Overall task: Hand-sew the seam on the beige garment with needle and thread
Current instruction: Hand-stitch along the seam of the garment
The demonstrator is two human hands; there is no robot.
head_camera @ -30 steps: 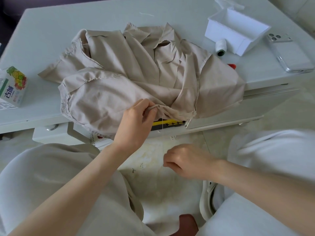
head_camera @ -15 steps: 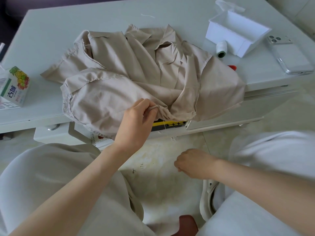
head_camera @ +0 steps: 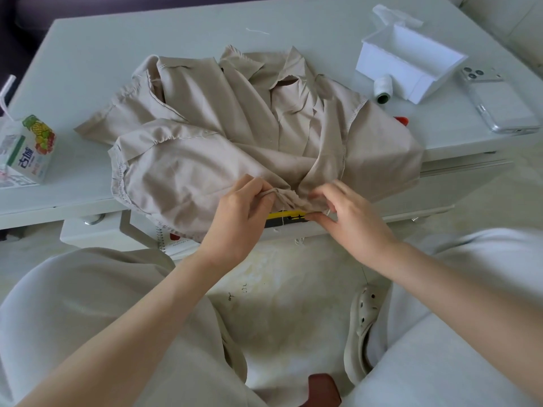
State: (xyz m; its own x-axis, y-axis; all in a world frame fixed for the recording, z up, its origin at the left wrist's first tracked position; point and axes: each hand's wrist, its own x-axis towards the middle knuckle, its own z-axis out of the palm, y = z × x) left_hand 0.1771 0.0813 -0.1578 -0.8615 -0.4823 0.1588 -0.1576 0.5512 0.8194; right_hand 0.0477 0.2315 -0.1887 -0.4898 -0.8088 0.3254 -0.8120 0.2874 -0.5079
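Note:
The beige garment [head_camera: 223,136] lies crumpled on the pale table [head_camera: 117,48], its lower edge hanging over the table's front. My left hand [head_camera: 241,212] pinches a fold of the garment's seam at that front edge. My right hand [head_camera: 349,215] is beside it on the right, thumb and fingers closing on the bunched fabric edge. A thin thread [head_camera: 282,221] hangs down from the seam between my hands. The needle is too small to make out.
A white thread spool [head_camera: 383,90] lies beside an open white box [head_camera: 411,63] at the back right, with a phone [head_camera: 499,104] further right. A juice carton [head_camera: 28,148] stands at the left edge. A yellow-black object [head_camera: 286,216] sits under the garment's hem.
My right hand has risen from low over the floor up to the garment's edge, beside my left hand. My left hand has kept its pinch on the seam.

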